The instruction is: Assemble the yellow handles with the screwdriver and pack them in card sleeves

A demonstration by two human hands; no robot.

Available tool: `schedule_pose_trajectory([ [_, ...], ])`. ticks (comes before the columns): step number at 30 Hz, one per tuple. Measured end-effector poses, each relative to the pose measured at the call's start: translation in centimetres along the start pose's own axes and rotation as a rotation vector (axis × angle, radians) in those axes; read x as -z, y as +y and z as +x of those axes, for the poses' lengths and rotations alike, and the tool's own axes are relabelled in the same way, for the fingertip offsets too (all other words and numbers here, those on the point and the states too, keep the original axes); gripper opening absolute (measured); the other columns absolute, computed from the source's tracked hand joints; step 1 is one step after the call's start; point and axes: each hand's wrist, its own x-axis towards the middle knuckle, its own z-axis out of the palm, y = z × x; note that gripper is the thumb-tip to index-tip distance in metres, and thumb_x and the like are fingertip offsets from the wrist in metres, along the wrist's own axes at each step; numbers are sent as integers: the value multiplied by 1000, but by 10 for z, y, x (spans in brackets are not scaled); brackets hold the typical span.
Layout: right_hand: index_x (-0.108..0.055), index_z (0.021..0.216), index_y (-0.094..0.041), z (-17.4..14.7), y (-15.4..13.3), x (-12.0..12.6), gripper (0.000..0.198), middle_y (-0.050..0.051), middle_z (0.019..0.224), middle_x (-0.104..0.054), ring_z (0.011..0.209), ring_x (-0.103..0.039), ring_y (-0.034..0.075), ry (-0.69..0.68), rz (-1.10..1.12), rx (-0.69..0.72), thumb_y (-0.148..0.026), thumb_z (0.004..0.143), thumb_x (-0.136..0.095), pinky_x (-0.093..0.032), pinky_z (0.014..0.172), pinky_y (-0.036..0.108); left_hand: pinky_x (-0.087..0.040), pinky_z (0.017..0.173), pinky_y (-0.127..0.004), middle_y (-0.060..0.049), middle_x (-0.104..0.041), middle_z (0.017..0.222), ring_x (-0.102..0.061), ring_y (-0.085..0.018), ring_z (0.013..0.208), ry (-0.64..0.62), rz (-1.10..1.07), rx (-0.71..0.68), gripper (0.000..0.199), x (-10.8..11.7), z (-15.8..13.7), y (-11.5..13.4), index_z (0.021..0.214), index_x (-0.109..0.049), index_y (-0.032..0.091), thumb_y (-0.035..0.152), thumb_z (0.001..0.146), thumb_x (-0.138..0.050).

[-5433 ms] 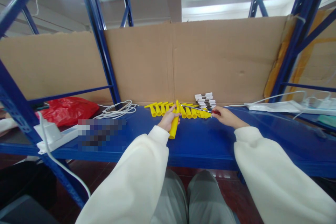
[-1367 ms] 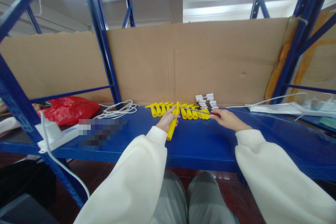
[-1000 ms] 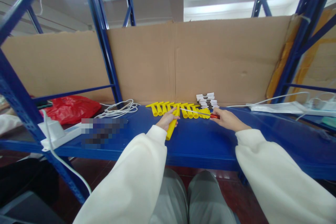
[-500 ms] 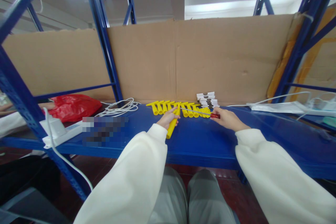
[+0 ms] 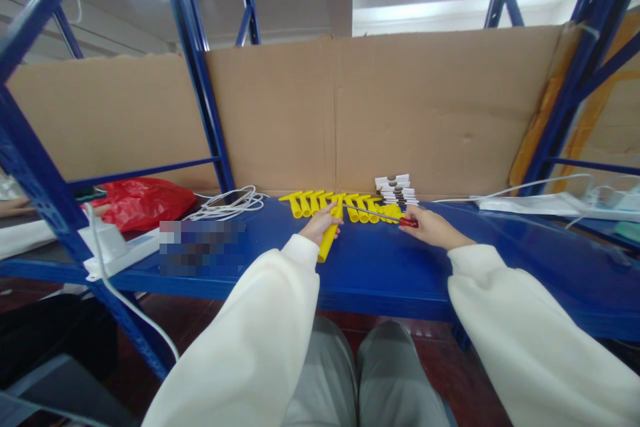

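Note:
My left hand is closed around a yellow T-shaped plastic piece with a tube-like handle, its lower end tilted toward me. In my right hand is the red handle of a screwdriver. The long metal shaft points left and its tip meets the upper part of the yellow piece; the exact contact is too small to make out. Behind my hands, several like yellow pieces lie in a row. Smaller yellow parts sit just left of my right hand.
White packets with dark marks are stacked at the back. Leftward are a coiled white cable, a red plastic bag and a white power strip. Cardboard backs the blue shelf; blue posts stand at the sides.
My hands, the yellow piece and the screwdriver are almost where they were. At the far left, another person's hand has shifted slightly near the red bag, where a dark item now shows.

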Motion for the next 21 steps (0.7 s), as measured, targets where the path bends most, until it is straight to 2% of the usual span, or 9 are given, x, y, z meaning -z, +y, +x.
schedule_pose_trajectory([
  [4, -63, 77, -25, -1, -2, 5, 21, 5, 75, -73, 65, -64, 19, -58, 24, 6, -41, 88, -56, -41, 58, 27, -41, 44, -18, 1, -61, 72, -51, -8, 46, 3, 6, 0, 78, 1, 1, 0, 157, -30, 26, 3, 87, -57],
  [8, -68, 85, -24, 1, 0, 1, 26, 7, 82, -75, 70, -67, 21, -111, 137, 11, -40, 92, -50, -47, 63, 30, -41, 44, -18, 1, -61, 72, -50, -8, 46, -10, -12, -1, 77, 1, 2, -1, 156, -33, 26, 6, 87, -60],
  [14, -58, 82, -24, 1, 4, -4, 17, 2, 72, -70, 63, -62, 18, -39, 110, -10, -39, 81, -66, -44, 60, 27, -41, 44, -18, 1, -61, 71, -51, -9, 46, 1, 16, 0, 80, -1, -1, 1, 158, -27, 26, 1, 87, -52],
  [17, -59, 78, -24, 0, 1, 1, 16, 3, 72, -70, 62, -62, 18, -22, 59, -15, -39, 83, -63, -41, 57, 26, -41, 44, -19, 1, -61, 70, -50, -8, 45, -5, 21, -1, 77, 0, -3, 2, 157, -32, 25, -1, 87, -51],
  [21, -65, 80, -24, -1, 0, 2, 22, 5, 76, -73, 65, -64, 19, -67, 96, -10, -41, 89, -55, -42, 58, 28, -41, 45, -18, 1, -62, 71, -51, -8, 46, -28, 10, 0, 75, 2, -1, 1, 155, -37, 25, 3, 86, -59],
])
